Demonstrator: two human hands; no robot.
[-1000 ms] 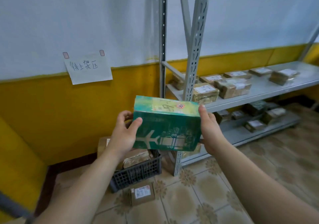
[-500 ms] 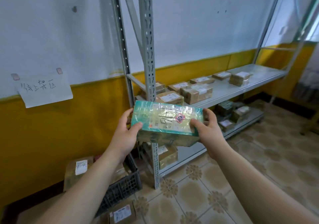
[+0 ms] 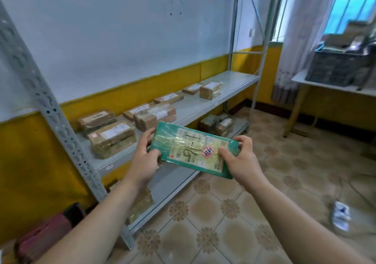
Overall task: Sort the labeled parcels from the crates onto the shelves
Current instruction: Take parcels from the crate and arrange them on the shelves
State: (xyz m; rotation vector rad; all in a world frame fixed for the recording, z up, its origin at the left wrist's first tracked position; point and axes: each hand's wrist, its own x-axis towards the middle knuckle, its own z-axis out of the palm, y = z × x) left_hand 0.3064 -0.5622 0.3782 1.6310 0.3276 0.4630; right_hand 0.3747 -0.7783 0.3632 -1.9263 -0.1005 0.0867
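Between the two hands, at the middle of the view, a green parcel (image 3: 183,141) is held over the tiled floor (image 3: 223,229), just in front of the metal shelving. The left hand (image 3: 142,162) has its grip closed on the parcel's left end, thumb on the top face and fingers curled round the far edge. The right hand (image 3: 242,162) grips the right end the same way, its thumb lying just beside a red sticker (image 3: 208,151). The parcel is wrapped in clear film, and its top face, turned up, carries a pale label (image 3: 189,153) with handwritten marks. It is tilted, its near right corner lowest.

To the left, behind the parcel, the upper shelf (image 3: 234,82) bears a row of brown parcels (image 3: 112,137) with white labels, running from near left to far right. The lower shelf (image 3: 177,182) holds a few more, partly hidden by the hands. A perforated upright post (image 3: 50,109) stands at the near left.

At the far right a white worktop (image 3: 317,83) carries a dark crate (image 3: 335,68) with blurred things in it. A pale shoe (image 3: 339,217) lies on the floor at the near right.
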